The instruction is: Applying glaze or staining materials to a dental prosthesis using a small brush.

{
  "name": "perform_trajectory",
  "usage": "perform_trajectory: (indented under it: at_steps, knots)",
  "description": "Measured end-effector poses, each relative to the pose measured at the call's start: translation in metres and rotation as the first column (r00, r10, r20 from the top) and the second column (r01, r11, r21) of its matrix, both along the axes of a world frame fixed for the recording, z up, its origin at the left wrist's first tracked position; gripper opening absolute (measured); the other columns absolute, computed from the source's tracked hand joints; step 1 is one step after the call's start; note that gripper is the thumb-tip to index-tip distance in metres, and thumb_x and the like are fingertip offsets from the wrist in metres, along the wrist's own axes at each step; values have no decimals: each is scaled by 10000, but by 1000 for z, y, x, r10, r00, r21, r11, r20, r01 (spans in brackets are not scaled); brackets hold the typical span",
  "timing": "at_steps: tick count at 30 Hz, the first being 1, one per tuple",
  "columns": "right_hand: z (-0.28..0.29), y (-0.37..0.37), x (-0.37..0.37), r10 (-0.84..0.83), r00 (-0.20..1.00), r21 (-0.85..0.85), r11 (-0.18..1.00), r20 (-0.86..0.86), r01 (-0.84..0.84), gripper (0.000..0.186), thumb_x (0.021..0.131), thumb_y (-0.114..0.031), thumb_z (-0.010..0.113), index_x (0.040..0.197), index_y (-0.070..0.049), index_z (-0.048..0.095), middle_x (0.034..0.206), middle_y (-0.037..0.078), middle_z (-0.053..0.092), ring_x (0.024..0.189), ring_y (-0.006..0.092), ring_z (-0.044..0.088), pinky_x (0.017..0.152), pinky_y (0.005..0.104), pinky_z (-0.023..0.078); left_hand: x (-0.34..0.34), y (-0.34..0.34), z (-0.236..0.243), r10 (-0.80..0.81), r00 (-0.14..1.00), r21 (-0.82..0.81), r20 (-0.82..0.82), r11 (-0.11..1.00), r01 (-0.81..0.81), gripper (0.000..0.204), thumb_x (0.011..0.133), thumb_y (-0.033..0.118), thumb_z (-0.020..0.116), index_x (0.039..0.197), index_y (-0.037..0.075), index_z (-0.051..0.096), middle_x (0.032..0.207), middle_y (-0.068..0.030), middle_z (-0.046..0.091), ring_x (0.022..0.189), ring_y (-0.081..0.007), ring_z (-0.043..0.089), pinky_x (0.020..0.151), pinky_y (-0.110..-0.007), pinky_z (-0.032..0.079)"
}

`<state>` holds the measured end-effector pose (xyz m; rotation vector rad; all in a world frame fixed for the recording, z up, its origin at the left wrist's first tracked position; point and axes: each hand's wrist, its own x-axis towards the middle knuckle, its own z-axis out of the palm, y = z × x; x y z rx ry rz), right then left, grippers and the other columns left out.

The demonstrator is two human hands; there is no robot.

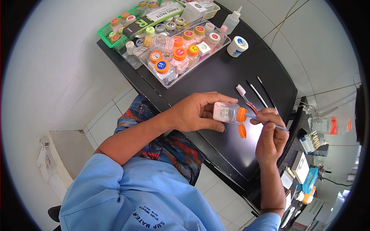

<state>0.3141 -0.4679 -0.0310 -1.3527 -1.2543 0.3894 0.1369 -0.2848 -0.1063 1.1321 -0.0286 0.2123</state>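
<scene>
My left hand (195, 112) holds a small clear bottle (224, 112) of pale pink powder, tilted onto its side over the desk. Its orange flip cap (242, 130) hangs open from the neck, facing right. Between the fingers and thumb of my right hand (271, 134) is a slim blue stick-like tool (251, 116). The tool's front end meets the bottle's mouth; how far it reaches in is hidden by the orange collar. Just beyond my right hand, a toothbrush (241, 91) with a red-and-clear handle lies on the desk.
The black desk (200, 82) bears a clear tray (169, 85) of orange-capped bottles, a green basket (103, 34), a white lidded jar (236, 47) and a squeeze bottle (231, 22). A thin brush (259, 94) lies beside the toothbrush. A cluttered side counter (295, 169) stands at right.
</scene>
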Motion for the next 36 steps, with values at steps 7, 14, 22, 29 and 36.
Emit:
perform_trajectory:
  at_steps: [7, 14, 22, 29, 36]
  knots:
    - [1, -2, 6, 4, 1000, -24, 1000, 11, -3, 347, 1129, -235, 562, 1017, 57, 712, 1004, 164, 653, 872, 188, 667, 803, 323, 559, -1, 0, 4, 59, 997, 115, 44, 991, -63, 631, 936, -37, 791, 1501, 47, 523, 1322, -76, 645, 1264, -167, 649, 1078, -346, 556]
    - [-1, -4, 7, -85, 959, 24, 996, 271, 81, 345, 1123, -249, 576, 1009, 48, 712, 1012, 164, 661, 873, 190, 658, 818, 322, 550, 2, 2, -3, 51, 996, 53, 74, 997, -55, 552, 969, -30, 757, 1457, 36, 508, 1347, -89, 651, 1253, -149, 651, 1056, -332, 554]
    - [-1, -1, 1, -21, 999, 29, 999, 40, 20, 351, 1130, -235, 559, 1023, 65, 706, 1013, 185, 674, 907, 213, 671, 790, 338, 588, -1, 3, -1, 7, 1000, 74, 21, 997, -8, 521, 990, 13, 751, 1465, 15, 536, 1314, -90, 674, 1220, -141, 659, 1042, -331, 554]
    - [3, -3, 2, -19, 996, 1, 1000, 89, 19, 331, 1129, -210, 554, 1022, 61, 711, 958, 171, 681, 934, 226, 661, 762, 332, 588, 0, 6, -2, 29, 998, 178, 54, 983, -38, 606, 1032, 101, 726, 1575, 10, 471, 1353, -107, 672, 1240, -159, 656, 1074, -340, 536]
    - [2, -3, -1, -24, 976, 13, 1000, 217, 21, 319, 1126, -206, 563, 1001, 47, 712, 843, 133, 689, 940, 231, 632, 731, 307, 545, -2, 1, 4, 5, 997, 82, 71, 997, -11, 685, 945, -33, 781, 1564, 20, 494, 1358, -111, 673, 1292, -195, 651, 1136, -363, 524]
